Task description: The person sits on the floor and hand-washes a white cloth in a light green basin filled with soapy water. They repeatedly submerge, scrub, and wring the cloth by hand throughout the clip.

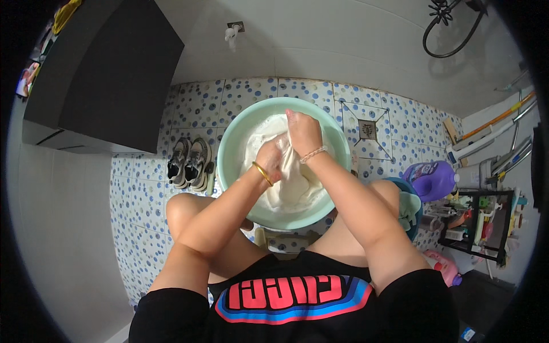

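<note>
A seated person's two hands work over a round mint-green basin (226,150) on a dotted tile floor (140,197). White cloth (291,188) lies bunched inside it, in cloudy, sudsy water. The right hand (305,134) grips a raised fold; the left hand (269,158) (gold bangle at its wrist) is curled around cloth just beside it. Sneakers (198,162) stand left of the basin.
</note>
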Motion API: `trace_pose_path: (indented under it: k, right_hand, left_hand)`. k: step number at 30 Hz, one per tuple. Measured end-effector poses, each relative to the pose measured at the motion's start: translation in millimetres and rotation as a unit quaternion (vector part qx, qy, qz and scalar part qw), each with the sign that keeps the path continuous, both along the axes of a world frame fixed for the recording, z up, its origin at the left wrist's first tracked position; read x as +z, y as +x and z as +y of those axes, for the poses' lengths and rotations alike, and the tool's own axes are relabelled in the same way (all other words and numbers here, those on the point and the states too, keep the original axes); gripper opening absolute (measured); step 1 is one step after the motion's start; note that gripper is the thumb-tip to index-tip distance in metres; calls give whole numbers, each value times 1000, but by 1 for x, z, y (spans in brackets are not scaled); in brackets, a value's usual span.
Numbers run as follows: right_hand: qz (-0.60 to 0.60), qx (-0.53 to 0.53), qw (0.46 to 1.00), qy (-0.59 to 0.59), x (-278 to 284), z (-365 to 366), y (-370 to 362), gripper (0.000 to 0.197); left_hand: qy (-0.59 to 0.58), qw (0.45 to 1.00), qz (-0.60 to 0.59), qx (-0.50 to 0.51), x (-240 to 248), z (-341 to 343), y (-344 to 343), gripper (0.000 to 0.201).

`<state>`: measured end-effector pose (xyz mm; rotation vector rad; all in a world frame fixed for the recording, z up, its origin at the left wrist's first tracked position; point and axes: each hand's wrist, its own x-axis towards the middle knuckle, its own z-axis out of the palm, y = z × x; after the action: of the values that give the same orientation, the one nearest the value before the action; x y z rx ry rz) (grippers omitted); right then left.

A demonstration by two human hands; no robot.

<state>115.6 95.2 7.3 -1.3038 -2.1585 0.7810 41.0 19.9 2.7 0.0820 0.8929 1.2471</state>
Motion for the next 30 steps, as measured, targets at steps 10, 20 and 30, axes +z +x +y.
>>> trace_pose_path:
  k: [10, 20, 30]
  right_hand:
    - [38, 242, 926, -288, -38, 11, 59, 52]
    - [215, 91, 972, 2, 18, -39, 22, 51]
    - [51, -31, 995, 78, 7, -30, -6, 21]
  left_hand:
    - [101, 985, -123, 60, 26, -8, -72, 56]
    - [29, 996, -6, 82, -68, 2, -50, 29]
    - [-46, 994, -5, 103, -25, 12, 1, 39]
